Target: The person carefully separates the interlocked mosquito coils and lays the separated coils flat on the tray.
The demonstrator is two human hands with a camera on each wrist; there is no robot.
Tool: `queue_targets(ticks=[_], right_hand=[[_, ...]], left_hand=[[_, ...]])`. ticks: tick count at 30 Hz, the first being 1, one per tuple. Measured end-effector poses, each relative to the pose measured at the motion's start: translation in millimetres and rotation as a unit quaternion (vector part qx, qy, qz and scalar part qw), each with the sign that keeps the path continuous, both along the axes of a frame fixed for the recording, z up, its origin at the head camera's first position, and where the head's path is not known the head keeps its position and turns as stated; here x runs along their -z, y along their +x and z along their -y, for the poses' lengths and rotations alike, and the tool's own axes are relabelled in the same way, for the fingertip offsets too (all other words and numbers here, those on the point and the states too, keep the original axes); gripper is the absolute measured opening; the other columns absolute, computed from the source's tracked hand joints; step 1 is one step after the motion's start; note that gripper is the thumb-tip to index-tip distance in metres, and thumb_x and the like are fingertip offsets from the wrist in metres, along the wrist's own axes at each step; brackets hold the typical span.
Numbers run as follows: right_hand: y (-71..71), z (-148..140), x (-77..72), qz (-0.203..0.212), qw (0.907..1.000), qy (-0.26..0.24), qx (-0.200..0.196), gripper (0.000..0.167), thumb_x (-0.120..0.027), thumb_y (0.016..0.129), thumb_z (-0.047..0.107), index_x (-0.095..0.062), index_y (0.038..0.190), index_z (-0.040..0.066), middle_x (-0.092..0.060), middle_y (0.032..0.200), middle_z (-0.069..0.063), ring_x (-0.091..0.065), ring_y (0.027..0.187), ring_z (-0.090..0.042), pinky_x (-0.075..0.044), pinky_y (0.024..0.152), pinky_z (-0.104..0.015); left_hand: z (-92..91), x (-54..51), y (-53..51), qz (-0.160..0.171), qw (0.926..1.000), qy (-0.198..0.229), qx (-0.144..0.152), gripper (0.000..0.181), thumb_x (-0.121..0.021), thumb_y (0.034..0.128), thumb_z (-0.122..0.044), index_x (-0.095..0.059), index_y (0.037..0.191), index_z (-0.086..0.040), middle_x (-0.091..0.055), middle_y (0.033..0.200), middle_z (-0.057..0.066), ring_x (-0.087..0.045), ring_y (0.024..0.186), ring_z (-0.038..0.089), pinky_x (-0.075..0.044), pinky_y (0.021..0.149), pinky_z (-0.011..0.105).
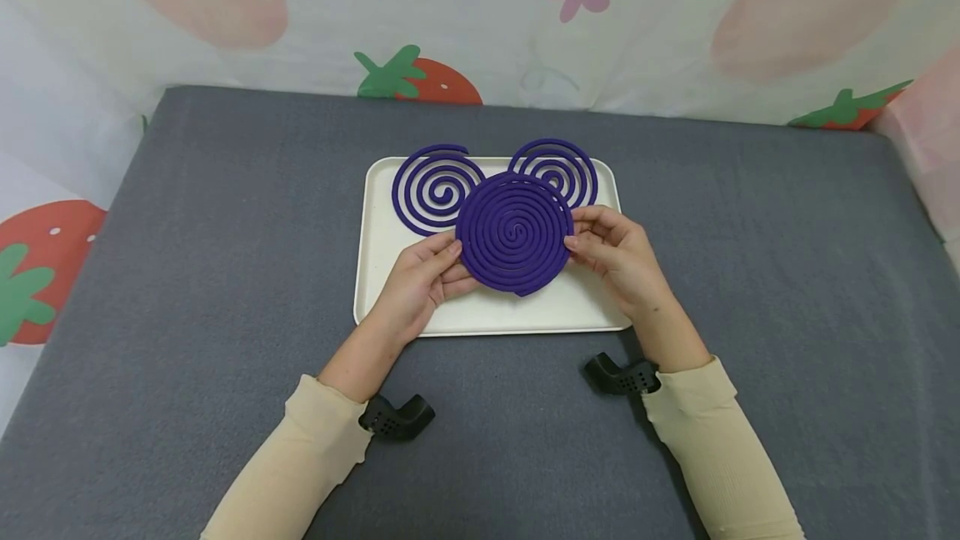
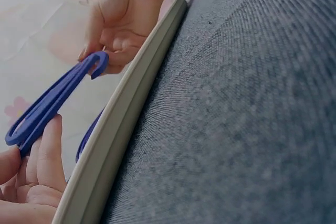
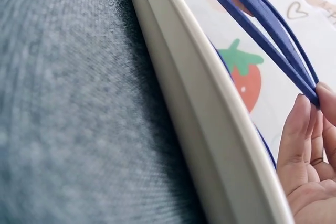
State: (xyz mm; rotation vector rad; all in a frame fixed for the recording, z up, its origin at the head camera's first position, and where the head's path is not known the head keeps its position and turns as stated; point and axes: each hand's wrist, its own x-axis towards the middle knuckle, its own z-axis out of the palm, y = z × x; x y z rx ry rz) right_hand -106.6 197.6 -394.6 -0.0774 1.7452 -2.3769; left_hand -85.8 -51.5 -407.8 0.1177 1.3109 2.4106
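Note:
Between both hands a dark purple spiral disc point(image 1: 514, 233) is held above a white tray point(image 1: 480, 319). The left hand point(image 1: 422, 280) pinches its left edge, thumb on top and fingers beneath; the right hand point(image 1: 617, 257) pinches the right edge the same way. Seen edge-on in the left wrist view, the disc point(image 2: 44, 108) is raised off the tray and its layers look slightly parted. Behind it, a looser purple spiral point(image 1: 405, 190) lies over the tray's back left, and another spiral point(image 1: 581, 158) over the back right, partly hidden by the held disc.
A grey cloth-covered table point(image 1: 225, 273) surrounds the tray. Behind it hangs a white curtain point(image 1: 480, 7) printed with strawberries and flowers. Black wrist devices are worn at the left wrist point(image 1: 397, 418) and right wrist point(image 1: 621, 375), near the tray's front edge.

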Motion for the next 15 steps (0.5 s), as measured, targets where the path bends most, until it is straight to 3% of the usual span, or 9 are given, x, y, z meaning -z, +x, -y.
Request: queue_targets(ticks=[7, 15], right_hand=[[1.1, 2.4, -1.0, -0.023, 0.9997, 0.007, 0.009, 0.04, -0.049, 0.083, -0.023, -0.065, 0.096, 0.012, -0.06, 0.08, -0.003, -0.058, 0.069, -0.011, -0.053, 0.062, -0.02], [1.7, 3.3, -2.3, -0.02, 0.9996, 0.007, 0.018, 0.04, -0.05, 0.079, -0.026, -0.064, 0.09, 0.01, -0.059, 0.077, -0.003, -0.058, 0.068, -0.01, -0.054, 0.061, -0.021]], left_hand=[[0.6, -2.6, 0.3, 0.005, 0.9999, -0.009, -0.004, 0.04, -0.032, 0.1023, -0.003, -0.03, 0.136, 0.018, -0.068, 0.102, 0.004, -0.067, 0.092, 0.013, -0.054, 0.083, 0.032], [-1.1, -3.8, 0.3, 0.005, 0.9987, -0.045, -0.025, 0.037, -0.036, 0.1002, 0.0, -0.036, 0.131, 0.02, -0.068, 0.095, 0.003, -0.068, 0.085, 0.012, -0.056, 0.078, 0.031]])
